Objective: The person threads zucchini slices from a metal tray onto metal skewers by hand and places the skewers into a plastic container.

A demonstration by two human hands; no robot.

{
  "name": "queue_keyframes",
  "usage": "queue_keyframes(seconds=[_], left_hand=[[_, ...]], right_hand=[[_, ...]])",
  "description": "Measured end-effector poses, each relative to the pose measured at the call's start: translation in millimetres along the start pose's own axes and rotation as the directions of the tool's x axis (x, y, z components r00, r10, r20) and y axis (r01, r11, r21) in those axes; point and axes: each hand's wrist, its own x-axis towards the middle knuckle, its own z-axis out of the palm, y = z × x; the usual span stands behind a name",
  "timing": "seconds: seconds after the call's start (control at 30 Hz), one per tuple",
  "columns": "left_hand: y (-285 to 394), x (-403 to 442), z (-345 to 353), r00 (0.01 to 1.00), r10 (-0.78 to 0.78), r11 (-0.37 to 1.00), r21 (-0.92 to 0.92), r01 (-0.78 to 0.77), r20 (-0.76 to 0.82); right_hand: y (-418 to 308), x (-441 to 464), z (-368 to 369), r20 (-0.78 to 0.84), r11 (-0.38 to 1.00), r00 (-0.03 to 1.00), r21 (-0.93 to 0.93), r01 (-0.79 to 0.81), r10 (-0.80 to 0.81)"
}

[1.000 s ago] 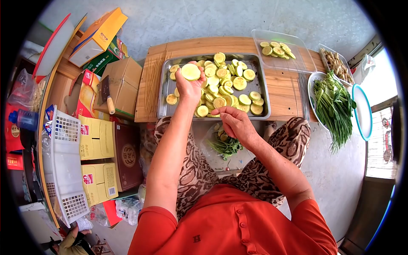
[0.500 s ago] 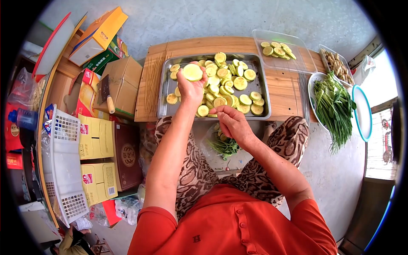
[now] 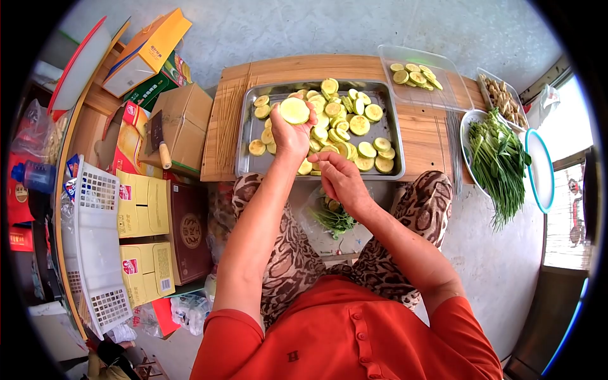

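Observation:
My left hand (image 3: 292, 134) is closed around a round slice of zucchini (image 3: 294, 110), its pale cut face turned up, above the left part of a metal tray (image 3: 401, 149). Many more zucchini slices (image 3: 359, 125) lie heaped and scattered in that tray. Over the tray's near edge, my right hand (image 3: 342, 182) is closed in a pinch, close to the left wrist. Whatever is between its fingertips is too small to make out. Thin bamboo skewers (image 3: 230, 130) lie on the wooden table to the left of the tray.
A clear plastic tray (image 3: 453, 95) with zucchini slices stands at the back right. Beyond it are a tub of brownish food pieces (image 3: 505, 100) and a bowl of leafy greens (image 3: 491, 149). Metal skewers (image 3: 455, 152) lie nearby. Boxes and a knife (image 3: 158, 140) are on the left.
My left hand has shifted slightly right and down with the zucchini slice. My right hand has moved a little left and up, so the two hands are closer together.

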Motion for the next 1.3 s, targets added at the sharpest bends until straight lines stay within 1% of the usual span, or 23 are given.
queue_keyframes(seconds=[0.07,0.3,0.37,0.57,0.73,0.9,0.97,1.03,1.07,1.17,1.2,1.3], left_hand=[[0,0,0,0.998,-0.021,0.999,-0.031,0.019,-0.053],[0,-1,-1,0.997,-0.04,0.998,-0.056,0.037,-0.06],[0,-1,-2,0.998,-0.055,0.997,-0.062,0.054,-0.028],[-2,0,-4,0.999,-0.055,0.996,-0.067,0.054,-0.003],[-2,-3,-1,0.999,-0.054,0.998,-0.041,0.053,-0.003],[-2,-4,1,0.999,-0.054,0.998,-0.031,0.054,0.0],[-4,-9,5,0.997,-0.07,0.997,0.021,0.069,0.036],[-5,-17,12,0.996,-0.081,0.995,0.057,0.079,0.037],[-6,-20,15,0.995,-0.094,0.992,0.093,0.091,0.037],[-11,-25,20,0.993,-0.117,0.987,0.11,0.115,0.013],[-12,-24,19,0.992,-0.116,0.986,0.128,0.108,0.053],[-12,-23,17,0.988,-0.122,0.98,0.172,0.105,0.096]], right_hand=[[2,2,1,0.001,1.0,1.0,-0.002,0.013,-0.013],[6,5,2,-0.011,0.999,1.0,-0.035,0.029,-0.029],[6,6,3,-0.018,0.999,0.999,-0.039,0.032,-0.032],[6,9,3,-0.019,0.998,0.999,-0.044,0.04,-0.041],[10,14,2,-0.029,0.995,0.996,-0.05,0.084,-0.085],[10,16,0,-0.027,0.994,0.995,-0.065,0.09,-0.092],[7,19,0,-0.024,0.993,0.995,-0.067,0.093,-0.095],[3,23,-1,-0.094,0.997,0.992,-0.023,0.076,-0.078],[2,24,-1,-0.095,0.997,0.992,-0.022,0.076,-0.078],[0,29,-5,-0.107,0.994,0.988,0.02,0.112,-0.109],[1,32,-7,-0.104,0.992,0.987,0.02,0.128,-0.125],[0,33,-11,-0.098,0.989,0.985,0.028,0.144,-0.141]])
